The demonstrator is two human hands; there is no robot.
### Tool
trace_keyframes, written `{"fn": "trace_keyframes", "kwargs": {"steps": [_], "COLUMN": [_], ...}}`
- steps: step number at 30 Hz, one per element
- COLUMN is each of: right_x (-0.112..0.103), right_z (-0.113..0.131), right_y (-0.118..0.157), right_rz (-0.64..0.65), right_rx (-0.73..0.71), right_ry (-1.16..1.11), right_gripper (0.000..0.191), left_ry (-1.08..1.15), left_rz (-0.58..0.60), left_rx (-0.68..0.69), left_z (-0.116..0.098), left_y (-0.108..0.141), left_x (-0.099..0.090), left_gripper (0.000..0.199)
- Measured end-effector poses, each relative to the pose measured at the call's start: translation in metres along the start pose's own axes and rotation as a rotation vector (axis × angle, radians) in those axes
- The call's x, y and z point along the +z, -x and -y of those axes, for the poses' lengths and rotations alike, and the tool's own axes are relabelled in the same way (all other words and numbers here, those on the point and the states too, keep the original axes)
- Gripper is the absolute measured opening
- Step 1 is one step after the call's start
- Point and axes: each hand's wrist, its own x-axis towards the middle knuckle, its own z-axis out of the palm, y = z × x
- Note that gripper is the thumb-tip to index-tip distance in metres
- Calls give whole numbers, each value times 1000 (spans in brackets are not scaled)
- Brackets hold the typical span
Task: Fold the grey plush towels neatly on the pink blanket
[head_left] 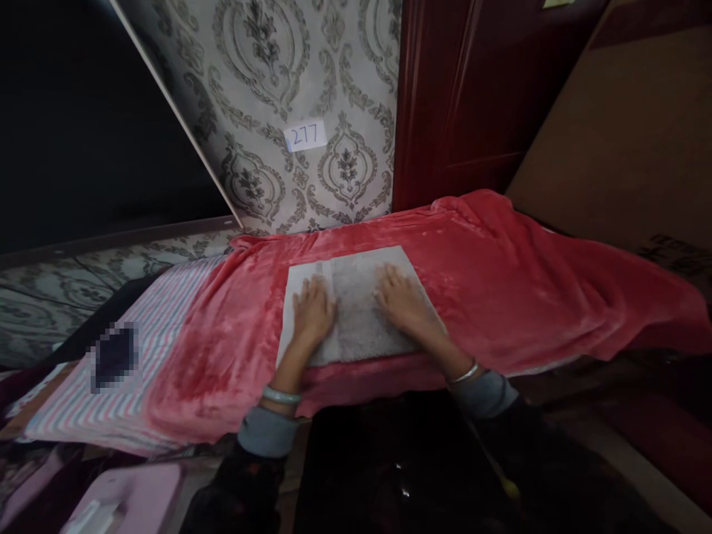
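A grey-white towel-like cloth (361, 326) lies flat on a red plush blanket (500, 297). Its left part looks smoother and paler than the rest, with a straight line between them. My left hand (313, 311) rests on the cloth's left part, palm down, fingers stretched out. My right hand (401, 297) lies on the right part near its edge, fingers spread and slightly blurred. Neither hand has anything in its grasp.
A striped sheet (167, 319) shows at the left, with a pixelated dark object (115, 357) on it. A large dark screen (100, 133) stands behind. A cardboard box (628, 141) is at the right. A pink stool-like object (133, 493) sits lower left.
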Motion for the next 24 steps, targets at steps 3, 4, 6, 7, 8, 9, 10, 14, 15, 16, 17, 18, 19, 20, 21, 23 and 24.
{"fn": "trace_keyframes", "kwargs": {"steps": [3, 4, 6, 7, 8, 9, 10, 14, 15, 16, 17, 18, 19, 20, 21, 23, 24], "right_x": [12, 15, 18, 19, 18, 17, 15, 10, 9, 9, 8, 9, 9, 10, 11, 13, 14], "right_z": [31, 34, 29, 24, 17, 9, 1, -25, -30, -35, -40, -44, -48, -52, -56, -62, -65], "right_y": [12, 15, 20, 22, 25, 27, 30, 44, 48, 52, 56, 59, 63, 66, 69, 74, 76], "right_rz": [106, 124, 121, 113, 103, 94, 87, 92, 91, 89, 86, 82, 77, 72, 65, 48, 39], "right_rx": [-91, -101, -116, -119, -112, -97, -75, 25, 46, 69, 93, 114, 132, 145, 152, 148, 144], "right_ry": [17, 25, 42, 52, 62, 74, 87, 128, 133, 137, 140, 144, 150, 155, 160, 166, 166], "right_gripper": [60, 60, 60, 61, 61, 62, 63, 64, 64, 62, 61, 60, 60, 59, 59, 59, 58], "left_ry": [-23, -37, -65, -78, -90, -102, -112, -133, -135, -138, -141, -144, -145, -145, -143, -138, -135], "left_rz": [41, 60, 74, 77, 75, 75, 74, 50, 30, 10, -6, -17, -23, -26, -28, -36, -42], "left_rx": [123, 135, 151, 161, 171, 176, 173, 117, 98, 79, 62, 45, 31, 22, 14, -3, -11], "left_z": [-34, -39, -39, -36, -32, -27, -22, -3, 2, 7, 11, 15, 18, 21, 24, 30, 33], "left_y": [18, 23, 30, 33, 35, 37, 40, 51, 55, 58, 61, 64, 68, 71, 74, 81, 85], "left_x": [13, 17, 19, 19, 18, 16, 15, 13, 14, 15, 15, 16, 16, 16, 16, 16, 16], "left_gripper": [61, 61, 61, 61, 61, 61, 61, 62, 62, 62, 63, 63, 63, 62, 62, 61, 60]}}
